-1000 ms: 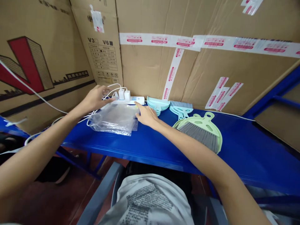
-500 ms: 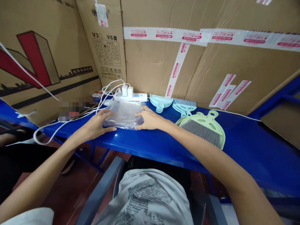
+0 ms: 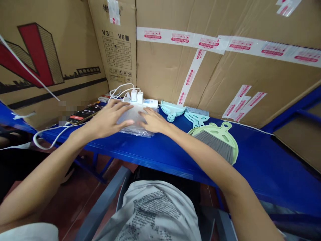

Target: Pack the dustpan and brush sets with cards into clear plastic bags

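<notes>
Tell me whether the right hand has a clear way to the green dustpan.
Probably yes. The right hand lies flat on the plastic bags, holding nothing, and only bare blue shelf lies between it and the green dustpan.

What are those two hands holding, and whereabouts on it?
Both the left hand and right hand press flat on top of a stack of clear plastic bags, not gripping it.

I am seeing a blurred patch (image 3: pixel 69 110) left of my left hand's fingers (image 3: pixel 120 108), which are hiding part of the clear bags (image 3: pixel 136 129).
</notes>
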A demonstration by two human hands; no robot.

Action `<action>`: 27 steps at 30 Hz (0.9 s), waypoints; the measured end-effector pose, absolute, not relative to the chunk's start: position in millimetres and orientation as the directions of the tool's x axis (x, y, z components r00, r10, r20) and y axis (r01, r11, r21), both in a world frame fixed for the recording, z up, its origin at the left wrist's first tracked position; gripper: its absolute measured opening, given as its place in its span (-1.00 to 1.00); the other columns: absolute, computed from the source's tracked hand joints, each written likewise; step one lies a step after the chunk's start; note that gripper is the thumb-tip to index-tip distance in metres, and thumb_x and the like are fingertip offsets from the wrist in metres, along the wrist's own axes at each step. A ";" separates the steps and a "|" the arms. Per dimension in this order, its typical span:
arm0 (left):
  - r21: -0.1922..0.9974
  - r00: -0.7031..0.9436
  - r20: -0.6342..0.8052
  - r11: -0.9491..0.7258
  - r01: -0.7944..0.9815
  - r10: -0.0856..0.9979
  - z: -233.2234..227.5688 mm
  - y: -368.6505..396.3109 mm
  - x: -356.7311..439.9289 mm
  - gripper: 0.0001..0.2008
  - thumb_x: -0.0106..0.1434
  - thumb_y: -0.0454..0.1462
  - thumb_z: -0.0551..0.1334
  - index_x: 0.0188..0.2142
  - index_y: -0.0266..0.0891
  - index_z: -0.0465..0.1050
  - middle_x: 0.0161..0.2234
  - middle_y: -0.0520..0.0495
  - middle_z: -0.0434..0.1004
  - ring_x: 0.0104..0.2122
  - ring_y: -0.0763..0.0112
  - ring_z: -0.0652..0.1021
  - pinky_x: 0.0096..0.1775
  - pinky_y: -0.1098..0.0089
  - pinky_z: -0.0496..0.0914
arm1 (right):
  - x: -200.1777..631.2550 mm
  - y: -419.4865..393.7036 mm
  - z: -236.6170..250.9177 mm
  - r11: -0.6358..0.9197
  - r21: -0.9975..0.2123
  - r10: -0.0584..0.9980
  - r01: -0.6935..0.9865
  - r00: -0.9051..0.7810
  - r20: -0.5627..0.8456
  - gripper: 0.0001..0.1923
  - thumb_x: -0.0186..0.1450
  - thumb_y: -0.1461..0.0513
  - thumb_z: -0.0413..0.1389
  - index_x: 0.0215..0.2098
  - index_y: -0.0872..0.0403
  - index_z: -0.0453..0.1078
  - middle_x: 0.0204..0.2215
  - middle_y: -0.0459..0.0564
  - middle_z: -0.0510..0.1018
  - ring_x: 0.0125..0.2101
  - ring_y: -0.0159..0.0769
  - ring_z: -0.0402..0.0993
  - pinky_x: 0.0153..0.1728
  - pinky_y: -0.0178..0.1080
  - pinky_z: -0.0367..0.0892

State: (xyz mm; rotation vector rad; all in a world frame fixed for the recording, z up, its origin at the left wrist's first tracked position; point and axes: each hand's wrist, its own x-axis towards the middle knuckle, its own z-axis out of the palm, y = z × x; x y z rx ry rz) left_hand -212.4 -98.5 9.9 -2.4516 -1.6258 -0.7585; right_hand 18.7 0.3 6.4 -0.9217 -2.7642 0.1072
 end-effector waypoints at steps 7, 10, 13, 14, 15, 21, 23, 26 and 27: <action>0.290 0.361 0.013 -0.349 0.891 0.933 -42.1 -55.5 -227.1 -0.07 0.40 0.27 -0.11 0.54 -0.26 0.03 0.56 -0.20 -0.10 0.54 0.02 -0.03 0.48 0.04 -0.12 | 4.6 14.3 -33.4 0.701 -0.281 0.662 0.656 -0.744 -0.085 0.02 0.43 -0.35 -0.15 0.60 0.09 -0.10 0.58 0.18 -0.29 0.55 0.16 -0.53 0.47 0.22 -0.54; 0.270 0.368 0.045 -0.366 0.890 0.929 -48.3 -57.4 -233.5 -0.06 0.38 0.29 -0.09 0.51 -0.27 0.11 0.54 -0.23 -0.03 0.53 -0.02 0.03 0.47 0.00 -0.08 | 3.6 10.0 -28.9 0.697 -0.281 0.667 0.659 -0.741 -0.083 -0.01 0.45 -0.32 -0.14 0.61 0.07 -0.12 0.58 0.17 -0.29 0.55 0.15 -0.52 0.47 0.21 -0.52; 0.308 0.361 0.125 -0.382 0.872 0.924 -29.6 -59.4 -236.5 -0.03 0.33 0.35 -0.06 0.45 -0.24 0.26 0.48 -0.23 0.18 0.49 -0.08 0.16 0.45 0.03 0.01 | 19.9 2.3 6.5 0.711 -0.250 0.693 0.658 -0.717 0.084 -0.11 0.49 -0.17 -0.03 0.60 0.10 -0.09 0.57 0.24 -0.09 0.54 0.19 -0.20 0.47 0.22 -0.20; 0.327 0.350 0.187 -0.394 0.859 0.918 -18.8 -61.3 -237.0 -0.05 0.34 0.35 -0.07 0.42 -0.25 0.30 0.46 -0.25 0.23 0.46 -0.08 0.21 0.44 0.03 0.04 | 33.4 -1.2 24.1 0.709 -0.220 0.704 0.670 -0.691 0.164 -0.16 0.49 -0.09 0.02 0.58 0.12 -0.04 0.53 0.28 0.05 0.49 0.21 -0.02 0.43 0.20 -0.04; 0.339 0.332 0.267 -0.411 0.846 0.905 -6.6 -64.2 -237.0 -0.08 0.37 0.33 -0.09 0.40 -0.27 0.33 0.43 -0.26 0.29 0.43 -0.08 0.27 0.43 0.03 0.07 | 51.9 -5.2 42.8 0.696 -0.178 0.717 0.696 -0.661 0.222 -0.20 0.47 -0.01 0.07 0.55 0.16 0.04 0.47 0.33 0.21 0.40 0.21 0.19 0.36 0.15 0.13; 0.309 0.169 0.729 -0.538 0.784 0.664 56.2 -92.8 -189.4 -0.54 0.51 0.00 0.06 -0.05 -0.26 0.60 -0.01 -0.16 0.64 0.04 0.16 0.58 0.17 0.21 0.38 | 215.1 -38.9 99.9 0.143 0.050 0.923 0.988 -0.152 0.353 -0.63 0.46 0.16 -0.02 -0.10 0.12 0.62 -0.18 0.26 0.68 -0.10 0.09 0.60 -0.05 0.02 0.39; 0.317 0.245 0.724 -0.626 0.712 0.645 59.0 -95.3 -146.7 -0.66 0.48 -0.07 0.13 -0.16 -0.23 0.59 -0.16 -0.10 0.67 -0.12 0.24 0.62 0.00 0.28 0.44 | 252.0 -52.9 82.7 -0.012 0.152 0.972 0.988 -0.025 0.235 -0.62 0.47 0.11 0.00 -0.09 0.09 0.63 -0.16 0.28 0.68 -0.09 0.11 0.61 -0.09 0.01 0.40; 0.306 0.537 0.562 -0.762 0.571 0.629 44.4 -84.3 -68.5 -0.73 0.45 -0.18 0.14 -0.16 -0.20 0.61 -0.23 -0.10 0.69 -0.25 0.26 0.63 -0.14 0.28 0.46 | 269.1 -69.6 44.4 -0.067 0.223 0.991 0.973 0.039 0.126 -0.51 0.51 -0.01 -0.02 0.10 0.10 0.57 -0.01 0.36 0.63 0.01 0.22 0.58 -0.08 0.06 0.41; 0.274 0.623 0.514 -0.801 0.532 0.589 36.5 -77.2 -43.0 -0.75 0.44 -0.23 0.14 -0.13 -0.20 0.61 -0.20 -0.13 0.69 -0.22 0.23 0.64 -0.13 0.25 0.46 | 267.9 -73.0 33.9 -0.076 0.236 0.989 0.969 0.043 0.143 -0.48 0.52 -0.03 -0.04 0.14 0.11 0.55 0.01 0.40 0.62 0.03 0.24 0.56 -0.06 0.08 0.40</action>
